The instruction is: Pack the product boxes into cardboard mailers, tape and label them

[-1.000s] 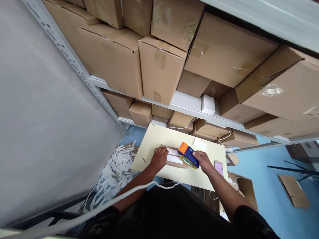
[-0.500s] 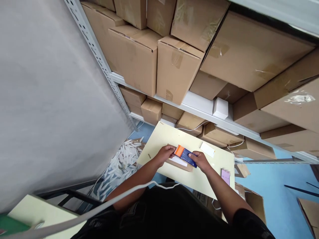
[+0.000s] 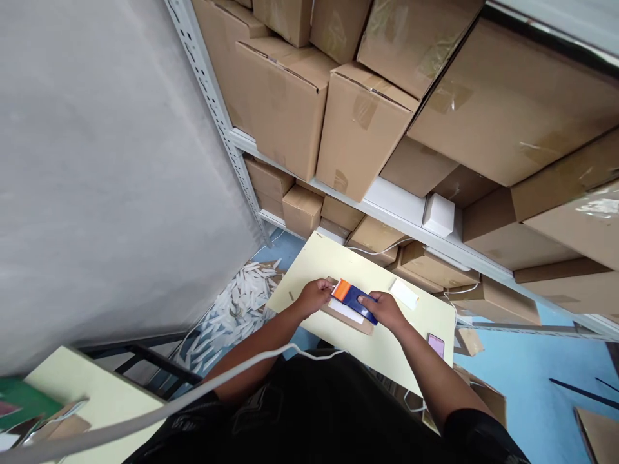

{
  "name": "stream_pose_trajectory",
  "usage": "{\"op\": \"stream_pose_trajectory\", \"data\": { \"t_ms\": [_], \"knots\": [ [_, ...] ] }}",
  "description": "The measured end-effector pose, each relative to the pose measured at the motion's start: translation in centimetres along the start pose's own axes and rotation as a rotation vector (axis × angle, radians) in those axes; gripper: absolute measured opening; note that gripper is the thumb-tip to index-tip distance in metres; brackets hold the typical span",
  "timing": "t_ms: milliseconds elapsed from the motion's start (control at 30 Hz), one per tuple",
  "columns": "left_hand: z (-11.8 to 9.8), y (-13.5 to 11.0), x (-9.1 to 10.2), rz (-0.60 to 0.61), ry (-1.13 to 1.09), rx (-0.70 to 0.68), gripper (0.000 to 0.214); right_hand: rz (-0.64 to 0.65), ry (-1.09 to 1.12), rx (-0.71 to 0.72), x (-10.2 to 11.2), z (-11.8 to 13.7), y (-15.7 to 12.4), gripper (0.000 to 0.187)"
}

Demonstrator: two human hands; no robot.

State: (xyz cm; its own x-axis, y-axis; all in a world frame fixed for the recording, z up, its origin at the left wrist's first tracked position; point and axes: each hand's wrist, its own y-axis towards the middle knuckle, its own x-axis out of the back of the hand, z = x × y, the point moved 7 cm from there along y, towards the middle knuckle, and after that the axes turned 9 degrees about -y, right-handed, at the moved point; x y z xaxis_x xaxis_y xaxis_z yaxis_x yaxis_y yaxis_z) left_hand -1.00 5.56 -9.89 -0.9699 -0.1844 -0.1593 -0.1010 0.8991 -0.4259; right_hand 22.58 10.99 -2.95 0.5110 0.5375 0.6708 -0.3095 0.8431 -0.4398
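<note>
My right hand (image 3: 387, 310) grips the blue end of a flat blue-and-orange packet (image 3: 356, 304), thumb on top. At the orange end, my left hand (image 3: 313, 298) is closed in a pinch at the packet's edge; a small pale bit shows by the fingertips, too small to name. Beneath the packet lies a flat brown cardboard piece (image 3: 363, 327) with a white sheet (image 3: 341, 312) on it. These rest on a pale yellow table (image 3: 387, 351). A white flat box (image 3: 404, 293) lies beyond my right hand.
A phone (image 3: 436, 345) lies at the table's right edge. Shelves ahead hold several cardboard boxes (image 3: 367, 129). White scraps (image 3: 236, 309) cover the floor on the left, beside the grey wall (image 3: 97, 161). A white cable (image 3: 232, 380) crosses over my left arm.
My left hand has drawn slightly left at the orange end, where a pale edge now shows. The packet has shifted a little left with my right hand. The head view has turned slightly.
</note>
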Motion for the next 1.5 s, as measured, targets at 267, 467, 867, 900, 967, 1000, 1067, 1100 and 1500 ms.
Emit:
{"op": "stream_pose_trajectory", "data": {
  "t_ms": [267, 467, 867, 900, 967, 1000, 1067, 1100, 1500],
  "knots": [
    [1.5, 1.2, 8.7, -0.173, 0.194, -0.066, 0.016, 0.030, -0.136, -0.056, 0.2, 0.5, -0.3, 0.050],
    [3.6, 1.9, 6.5, -0.243, 0.315, -0.124, 0.013, -0.018, -0.104, -0.063, 0.1, -0.2, -0.4, 0.055],
    [3.9, 3.5, 5.7, -0.159, 0.483, -0.262, 0.055, -0.058, -0.119, -0.082, -0.1, 0.4, -0.1, 0.054],
    [3.0, 3.4, 5.8, -0.126, 0.508, -0.320, 0.056, -0.056, -0.110, -0.085, -0.1, 0.5, -0.2, 0.054],
    [1.1, 3.1, 4.9, -0.021, 0.557, -0.468, 0.054, -0.045, -0.093, -0.089, -0.1, 0.8, -0.3, 0.052],
    [0.4, 2.9, 4.0, 0.039, 0.579, -0.530, 0.052, -0.041, -0.087, -0.090, -0.1, 0.9, -0.4, 0.051],
    [-0.1, 2.5, 2.0, 0.133, 0.614, -0.589, 0.051, -0.042, -0.082, -0.093, 0.1, 1.2, -0.5, 0.049],
    [0.0, 2.4, 1.1, 0.157, 0.629, -0.594, 0.051, -0.044, -0.082, -0.094, 0.3, 1.3, -0.5, 0.048],
    [0.8, 2.8, 0.2, 0.142, 0.767, -0.532, 0.055, 0.009, -0.154, -0.141, 4.2, -2.1, -1.9, 0.052]
  ]
}}
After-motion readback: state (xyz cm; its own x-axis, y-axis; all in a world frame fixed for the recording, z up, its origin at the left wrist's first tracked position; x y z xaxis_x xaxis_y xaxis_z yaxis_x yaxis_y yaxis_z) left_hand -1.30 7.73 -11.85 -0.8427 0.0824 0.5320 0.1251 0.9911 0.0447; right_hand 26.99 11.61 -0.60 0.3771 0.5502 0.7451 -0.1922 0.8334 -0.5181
